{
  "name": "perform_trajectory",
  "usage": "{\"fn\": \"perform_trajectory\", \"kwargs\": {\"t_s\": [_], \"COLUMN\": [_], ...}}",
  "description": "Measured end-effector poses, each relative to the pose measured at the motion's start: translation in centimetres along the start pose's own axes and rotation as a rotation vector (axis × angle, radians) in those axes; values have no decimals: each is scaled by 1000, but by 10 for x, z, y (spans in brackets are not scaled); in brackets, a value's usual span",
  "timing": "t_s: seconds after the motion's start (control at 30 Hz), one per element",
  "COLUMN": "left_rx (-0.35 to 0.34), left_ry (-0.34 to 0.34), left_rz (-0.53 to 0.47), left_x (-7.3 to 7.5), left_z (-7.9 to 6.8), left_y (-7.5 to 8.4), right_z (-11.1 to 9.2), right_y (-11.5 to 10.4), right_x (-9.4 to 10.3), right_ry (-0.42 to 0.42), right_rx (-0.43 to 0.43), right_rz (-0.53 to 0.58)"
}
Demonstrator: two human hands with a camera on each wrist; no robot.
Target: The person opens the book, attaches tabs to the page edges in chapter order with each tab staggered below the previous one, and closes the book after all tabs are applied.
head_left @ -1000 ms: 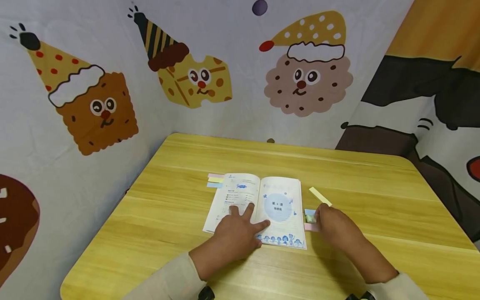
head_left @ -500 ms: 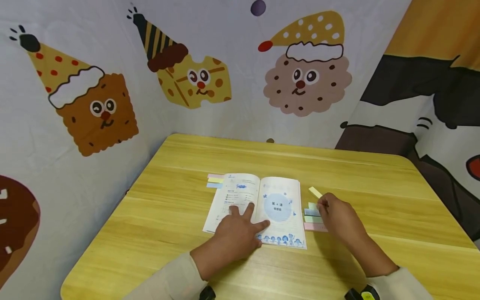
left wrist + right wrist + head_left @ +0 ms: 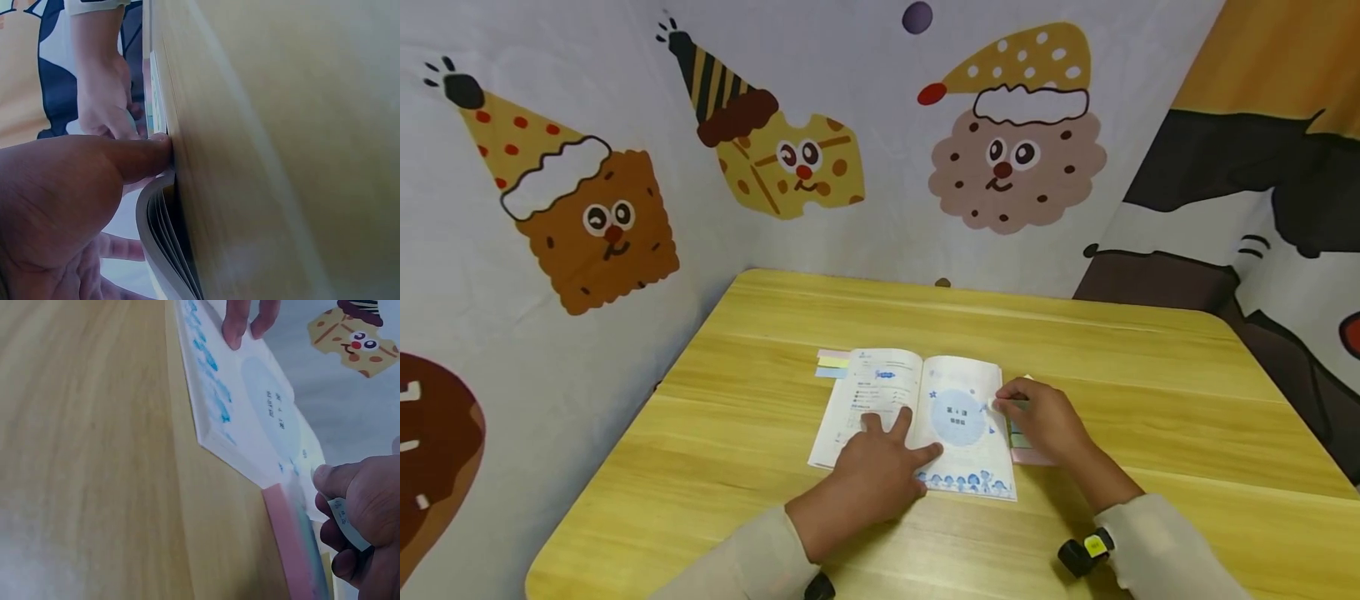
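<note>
An open book [image 3: 966, 467] lies on the table. My left hand [image 3: 880, 467] rests with spread fingers across its lower middle and holds the pages flat. At the right page's outer edge, my right hand [image 3: 1045, 417] pinches with thumb and index finger; what is between the tips is hard to make out. A pale green paper strip with small print [image 3: 347, 525] shows inside that hand's curled fingers in the right wrist view. Beside the book, partly under the right hand, lie sticky index strips, a pink one [image 3: 1030, 457] among them. Pink, yellow and blue tabs [image 3: 832, 363] stick out from the left page.
The wooden table [image 3: 700, 467] reaches back to a wall covering [image 3: 887, 242] with cartoon figures. A bit of a pale yellow strip [image 3: 1028, 377] shows behind the right hand. A black wrist device [image 3: 1082, 552] hangs beneath the right sleeve.
My right hand has moved left from the sticky strips to the right page's edge, after lifting away from the strips. The left hand has stayed in place on the book.
</note>
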State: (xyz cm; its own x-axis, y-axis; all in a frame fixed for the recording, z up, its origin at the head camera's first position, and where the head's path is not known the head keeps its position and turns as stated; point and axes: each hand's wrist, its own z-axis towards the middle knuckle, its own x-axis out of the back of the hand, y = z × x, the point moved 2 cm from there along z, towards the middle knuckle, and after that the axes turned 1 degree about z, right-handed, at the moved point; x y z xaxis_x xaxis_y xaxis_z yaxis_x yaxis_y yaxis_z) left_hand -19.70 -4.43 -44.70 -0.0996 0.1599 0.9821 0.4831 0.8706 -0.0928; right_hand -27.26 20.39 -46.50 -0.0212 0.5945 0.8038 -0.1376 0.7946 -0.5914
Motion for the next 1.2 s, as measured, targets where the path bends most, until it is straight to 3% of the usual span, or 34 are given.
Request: {"fn": "perform_trajectory", "kwargs": {"t_s": [0.27,1.2], "left_rx": [9,7], "left_ry": [-29,-17], "left_rz": [3,1], "left_x": [4,1], "left_z": [0,2], "left_y": [2,1], "right_z": [7,10], "right_y": [2,2], "right_x": [-8,-11], "right_ry": [-23,-17], "right_rx": [-26,-36], "right_rz": [-24,-52]}}
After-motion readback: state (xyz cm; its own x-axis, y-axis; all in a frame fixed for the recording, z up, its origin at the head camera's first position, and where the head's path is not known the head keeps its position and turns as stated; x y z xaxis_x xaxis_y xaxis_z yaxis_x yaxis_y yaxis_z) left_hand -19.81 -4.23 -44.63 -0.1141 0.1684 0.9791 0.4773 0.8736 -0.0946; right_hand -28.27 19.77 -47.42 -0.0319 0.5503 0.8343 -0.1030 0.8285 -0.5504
